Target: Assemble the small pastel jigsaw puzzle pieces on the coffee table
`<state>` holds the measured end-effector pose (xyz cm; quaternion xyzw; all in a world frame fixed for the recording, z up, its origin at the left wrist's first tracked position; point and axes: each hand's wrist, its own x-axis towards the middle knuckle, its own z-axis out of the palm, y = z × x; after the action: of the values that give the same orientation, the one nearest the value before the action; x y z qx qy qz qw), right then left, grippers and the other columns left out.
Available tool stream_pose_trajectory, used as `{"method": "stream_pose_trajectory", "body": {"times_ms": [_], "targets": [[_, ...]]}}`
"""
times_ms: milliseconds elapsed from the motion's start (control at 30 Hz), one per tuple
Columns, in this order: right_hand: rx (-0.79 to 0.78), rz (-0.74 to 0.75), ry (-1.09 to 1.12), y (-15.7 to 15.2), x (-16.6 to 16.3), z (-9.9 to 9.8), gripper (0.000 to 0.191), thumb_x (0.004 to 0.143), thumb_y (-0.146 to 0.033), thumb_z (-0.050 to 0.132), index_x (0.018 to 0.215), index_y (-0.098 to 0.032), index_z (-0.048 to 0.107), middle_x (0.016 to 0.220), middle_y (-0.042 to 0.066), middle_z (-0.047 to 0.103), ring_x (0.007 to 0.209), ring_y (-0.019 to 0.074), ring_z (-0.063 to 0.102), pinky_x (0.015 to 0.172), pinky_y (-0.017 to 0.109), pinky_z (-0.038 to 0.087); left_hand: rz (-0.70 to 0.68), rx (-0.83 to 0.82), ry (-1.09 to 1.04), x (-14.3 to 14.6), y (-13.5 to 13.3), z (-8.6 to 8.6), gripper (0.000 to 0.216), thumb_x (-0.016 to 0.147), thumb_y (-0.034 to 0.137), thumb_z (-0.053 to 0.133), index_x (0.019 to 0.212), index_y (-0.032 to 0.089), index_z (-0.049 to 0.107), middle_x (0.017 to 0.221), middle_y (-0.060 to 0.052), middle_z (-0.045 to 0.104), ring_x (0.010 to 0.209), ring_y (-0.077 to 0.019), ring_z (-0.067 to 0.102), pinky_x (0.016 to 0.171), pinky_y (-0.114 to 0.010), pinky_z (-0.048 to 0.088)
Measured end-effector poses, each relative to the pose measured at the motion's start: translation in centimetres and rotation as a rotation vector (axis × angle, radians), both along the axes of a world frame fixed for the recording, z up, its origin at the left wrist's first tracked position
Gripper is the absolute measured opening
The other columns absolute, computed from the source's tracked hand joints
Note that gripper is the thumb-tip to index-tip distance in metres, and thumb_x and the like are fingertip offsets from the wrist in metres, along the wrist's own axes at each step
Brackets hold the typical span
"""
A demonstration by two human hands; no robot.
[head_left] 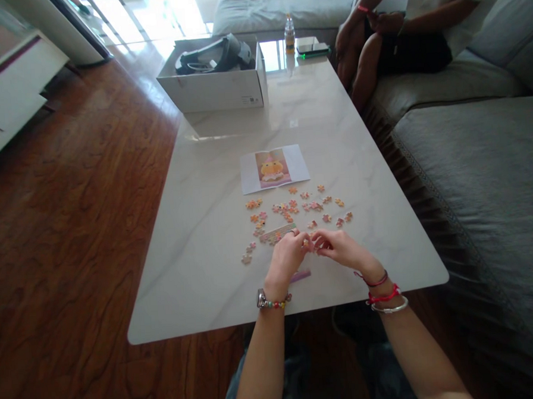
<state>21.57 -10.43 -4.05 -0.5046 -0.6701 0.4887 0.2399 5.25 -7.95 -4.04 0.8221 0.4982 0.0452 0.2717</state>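
Marble table [217,273]: puzzle pieces [294,209], sheet [274,169], box [216,92]

We see orange and pink pieces [294,209] just beyond our fingers [295,242], on a white marbled counter [214,226] with grey veins; farther beyond, a white sheet [249,173] bears a yellow-and-pink picture.

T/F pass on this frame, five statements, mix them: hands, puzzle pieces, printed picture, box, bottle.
1. The left hand and right hand meet fingertip to fingertip at a small piece over the table. True.
2. The printed picture lies between the person and the loose pieces. False: it lies beyond them.
3. The white box is empty. False: black gear sits in it.
4. A bottle stands at the table's far end. True.
5. Nobody else is in view. False: a second person sits on the sofa.
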Motion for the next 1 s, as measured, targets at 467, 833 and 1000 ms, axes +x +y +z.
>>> {"method": "stream_pose_trajectory", "body": {"times_ms": [467,833,1000], "targets": [[0.059,0.004,-0.01,-0.3,-0.5,0.0,0.02,0.072,-0.008,0.047,0.088,-0.019,0.046,0.074,-0.002,0.06,0.064,0.0086,0.057,0.063,0.021,0.045,-0.017,0.024,0.009,0.0,-0.1,-0.1,0.013,0.077,0.02,0.05,0.088,0.022,0.058,0.088,-0.002,0.054,0.078,-0.011,0.054,0.066,-0.02,0.041],[0.001,-0.221,-0.156,-0.1,5.4,0.3,0.026,0.067,-0.016,0.057,0.092,-0.019,0.05,0.074,0.0,0.06,0.062,0.0107,0.058,0.058,0.022,0.046,-0.012,0.014,0.04,0.1,0.1,0.6,0.014,0.079,0.022,0.047,0.088,0.022,0.058,0.09,-0.002,0.055,0.079,-0.011,0.054,0.067,-0.02,0.041],[0.08,-0.289,-0.365,-0.2,7.1,0.0,0.023,0.066,-0.013,0.056,0.088,-0.018,0.055,0.071,-0.001,0.06,0.062,0.0117,0.056,0.061,0.024,0.044,-0.011,0.018,0.045,0.6,0.2,0.8,0.015,0.08,0.024,0.045,0.09,0.022,0.057,0.09,-0.002,0.057,0.075,-0.0102,0.054,0.064,-0.019,0.04]]}}
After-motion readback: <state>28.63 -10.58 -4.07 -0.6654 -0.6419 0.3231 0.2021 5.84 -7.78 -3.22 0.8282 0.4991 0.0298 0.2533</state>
